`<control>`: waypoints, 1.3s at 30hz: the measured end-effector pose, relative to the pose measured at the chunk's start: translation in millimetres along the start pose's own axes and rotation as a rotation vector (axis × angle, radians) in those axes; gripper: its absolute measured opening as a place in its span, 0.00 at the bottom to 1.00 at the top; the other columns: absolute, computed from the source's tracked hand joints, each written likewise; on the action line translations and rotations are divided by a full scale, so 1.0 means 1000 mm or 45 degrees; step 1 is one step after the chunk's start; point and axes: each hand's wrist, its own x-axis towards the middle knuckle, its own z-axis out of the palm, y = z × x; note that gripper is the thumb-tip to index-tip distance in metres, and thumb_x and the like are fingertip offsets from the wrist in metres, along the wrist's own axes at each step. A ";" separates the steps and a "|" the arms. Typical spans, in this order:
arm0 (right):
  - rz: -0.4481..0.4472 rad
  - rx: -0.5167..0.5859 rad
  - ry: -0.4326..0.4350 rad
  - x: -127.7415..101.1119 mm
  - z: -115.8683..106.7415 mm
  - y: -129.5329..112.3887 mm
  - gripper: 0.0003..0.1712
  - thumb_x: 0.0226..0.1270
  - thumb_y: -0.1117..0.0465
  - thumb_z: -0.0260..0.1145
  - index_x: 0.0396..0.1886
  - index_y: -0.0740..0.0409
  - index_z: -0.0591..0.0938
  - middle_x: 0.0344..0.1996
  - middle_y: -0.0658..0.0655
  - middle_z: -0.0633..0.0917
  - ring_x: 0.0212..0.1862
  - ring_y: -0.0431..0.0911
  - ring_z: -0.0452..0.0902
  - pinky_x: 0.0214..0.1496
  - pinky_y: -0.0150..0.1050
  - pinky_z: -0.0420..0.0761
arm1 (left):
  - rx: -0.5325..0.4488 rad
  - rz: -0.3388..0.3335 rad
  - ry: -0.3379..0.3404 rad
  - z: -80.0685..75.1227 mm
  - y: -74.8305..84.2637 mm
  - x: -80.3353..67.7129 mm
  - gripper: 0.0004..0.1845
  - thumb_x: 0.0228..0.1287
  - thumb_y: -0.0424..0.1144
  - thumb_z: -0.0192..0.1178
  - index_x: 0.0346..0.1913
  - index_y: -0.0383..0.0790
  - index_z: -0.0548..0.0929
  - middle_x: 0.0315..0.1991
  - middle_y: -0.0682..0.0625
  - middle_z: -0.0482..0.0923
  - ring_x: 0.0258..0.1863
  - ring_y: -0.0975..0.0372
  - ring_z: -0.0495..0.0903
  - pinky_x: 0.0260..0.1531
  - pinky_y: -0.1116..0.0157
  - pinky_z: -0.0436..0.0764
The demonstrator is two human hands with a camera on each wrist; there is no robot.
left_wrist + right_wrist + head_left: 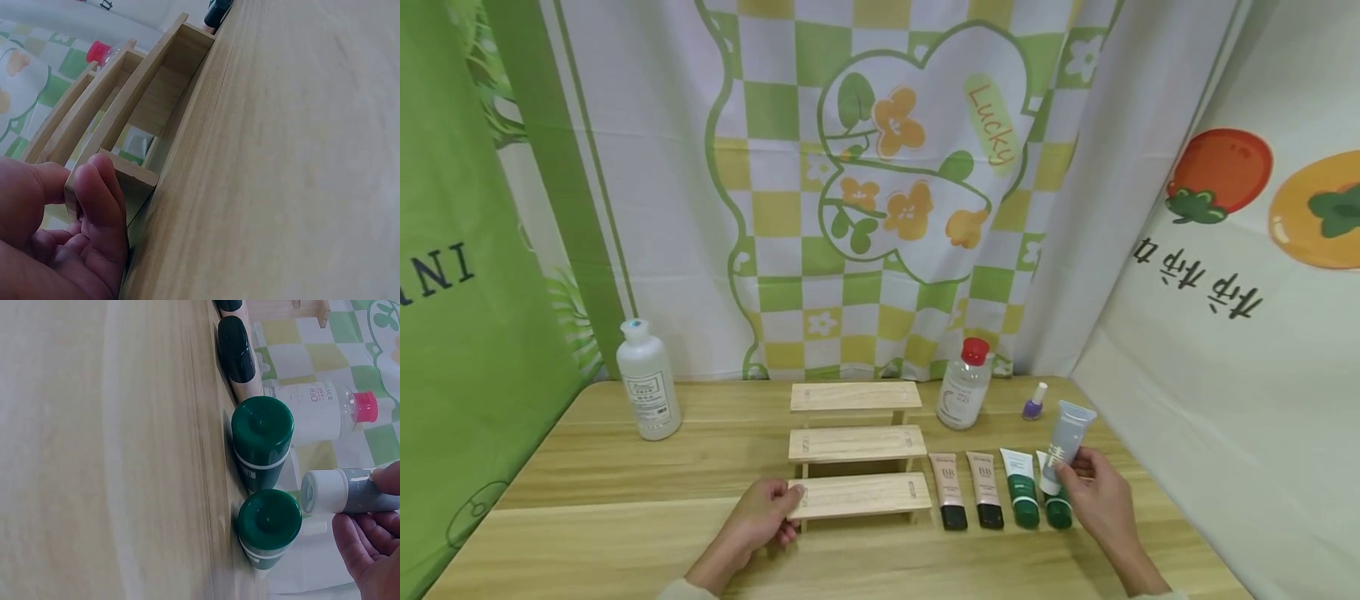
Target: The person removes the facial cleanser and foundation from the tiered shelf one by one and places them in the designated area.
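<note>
Hands: right hand (pixel 1101 498) pinches a grey tube (pixel 1063 446) near its white cap, lower right of frame, above two green tubes (pixel 1021 487). Left hand (pixel 760 521) grips the wooden rack (pixel 857 493) end. Tube judged light, soft, squeezable; best held low.

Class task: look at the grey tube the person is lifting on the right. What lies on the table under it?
Under the grey tube, held by the right hand, lies a green-capped tube beside another. Its upper body is mostly covered by tube and fingers.
</note>
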 end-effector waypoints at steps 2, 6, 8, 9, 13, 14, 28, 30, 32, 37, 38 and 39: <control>-0.002 -0.009 0.008 0.000 -0.001 0.002 0.17 0.63 0.63 0.69 0.47 0.72 0.78 0.39 0.69 0.85 0.33 0.24 0.71 0.34 0.19 0.74 | 0.003 -0.004 0.006 0.000 -0.001 0.000 0.17 0.73 0.44 0.54 0.30 0.34 0.74 0.24 0.46 0.77 0.18 0.62 0.78 0.20 0.69 0.81; 0.008 -0.016 0.021 0.000 -0.004 0.003 0.18 0.63 0.63 0.69 0.47 0.72 0.78 0.39 0.70 0.85 0.32 0.23 0.70 0.33 0.16 0.72 | 0.006 -0.007 0.015 0.000 -0.002 0.001 0.17 0.73 0.44 0.54 0.31 0.33 0.74 0.24 0.45 0.77 0.18 0.62 0.78 0.20 0.69 0.81; 0.012 -0.020 0.024 0.000 -0.006 0.004 0.18 0.64 0.62 0.69 0.47 0.71 0.78 0.39 0.70 0.85 0.32 0.22 0.70 0.33 0.14 0.70 | 0.005 -0.007 0.017 0.000 -0.003 0.002 0.17 0.73 0.44 0.55 0.31 0.33 0.75 0.24 0.45 0.77 0.18 0.62 0.78 0.20 0.69 0.80; 0.015 -0.024 0.027 0.000 -0.006 0.004 0.19 0.64 0.61 0.69 0.47 0.71 0.78 0.39 0.70 0.85 0.32 0.22 0.70 0.33 0.14 0.70 | 0.006 -0.008 0.017 0.000 -0.003 0.002 0.17 0.73 0.44 0.54 0.31 0.33 0.75 0.24 0.45 0.77 0.18 0.62 0.78 0.20 0.69 0.80; 0.024 -0.031 0.040 -0.001 -0.011 0.005 0.19 0.64 0.61 0.69 0.47 0.71 0.78 0.39 0.70 0.85 0.32 0.21 0.69 0.32 0.14 0.70 | 0.010 -0.007 0.020 0.000 -0.003 0.002 0.17 0.73 0.44 0.55 0.32 0.33 0.75 0.24 0.46 0.77 0.18 0.62 0.78 0.19 0.69 0.80; 0.030 -0.033 0.045 -0.001 -0.012 0.006 0.19 0.64 0.61 0.69 0.47 0.71 0.79 0.39 0.70 0.85 0.32 0.21 0.69 0.32 0.14 0.69 | 0.009 -0.008 0.020 0.000 -0.003 0.002 0.17 0.73 0.44 0.55 0.32 0.33 0.75 0.24 0.46 0.77 0.18 0.62 0.77 0.19 0.69 0.80; 0.015 -0.039 0.133 -0.006 -0.028 0.018 0.17 0.61 0.64 0.69 0.45 0.71 0.80 0.37 0.70 0.85 0.31 0.18 0.67 0.31 0.15 0.69 | 0.025 -0.016 0.033 0.001 0.000 0.000 0.17 0.73 0.44 0.55 0.32 0.32 0.75 0.25 0.45 0.77 0.19 0.62 0.78 0.20 0.69 0.81; 0.015 -0.037 0.138 -0.007 -0.029 0.020 0.17 0.61 0.64 0.69 0.45 0.71 0.80 0.37 0.70 0.85 0.31 0.18 0.67 0.31 0.15 0.69 | 0.036 -0.021 0.035 0.001 0.000 0.000 0.17 0.73 0.45 0.54 0.33 0.33 0.74 0.25 0.45 0.77 0.19 0.61 0.78 0.20 0.68 0.81; 0.024 -0.042 0.139 -0.008 -0.030 0.023 0.17 0.61 0.64 0.70 0.45 0.71 0.80 0.37 0.70 0.85 0.31 0.18 0.67 0.32 0.15 0.69 | 0.044 -0.024 0.035 0.001 -0.001 0.000 0.17 0.73 0.45 0.54 0.33 0.32 0.75 0.25 0.45 0.77 0.19 0.61 0.78 0.21 0.68 0.81; 0.059 -0.060 0.131 -0.011 -0.033 0.027 0.18 0.61 0.64 0.70 0.47 0.71 0.79 0.38 0.70 0.85 0.31 0.18 0.66 0.31 0.15 0.68 | 0.048 -0.029 0.039 0.001 -0.001 -0.001 0.17 0.74 0.45 0.54 0.34 0.32 0.75 0.26 0.45 0.77 0.19 0.61 0.78 0.21 0.68 0.81; 0.062 -0.063 0.131 -0.011 -0.034 0.028 0.18 0.62 0.63 0.70 0.47 0.71 0.79 0.38 0.70 0.85 0.31 0.18 0.66 0.31 0.15 0.68 | 0.049 -0.030 0.041 0.001 0.000 -0.001 0.17 0.74 0.45 0.53 0.35 0.32 0.75 0.26 0.45 0.77 0.19 0.61 0.78 0.21 0.68 0.81; 0.062 -0.065 0.134 -0.011 -0.034 0.028 0.18 0.61 0.64 0.70 0.47 0.71 0.79 0.38 0.70 0.85 0.31 0.18 0.66 0.31 0.15 0.68 | 0.049 -0.031 0.043 0.001 0.000 -0.001 0.17 0.74 0.45 0.53 0.35 0.32 0.75 0.26 0.45 0.77 0.20 0.61 0.78 0.21 0.68 0.81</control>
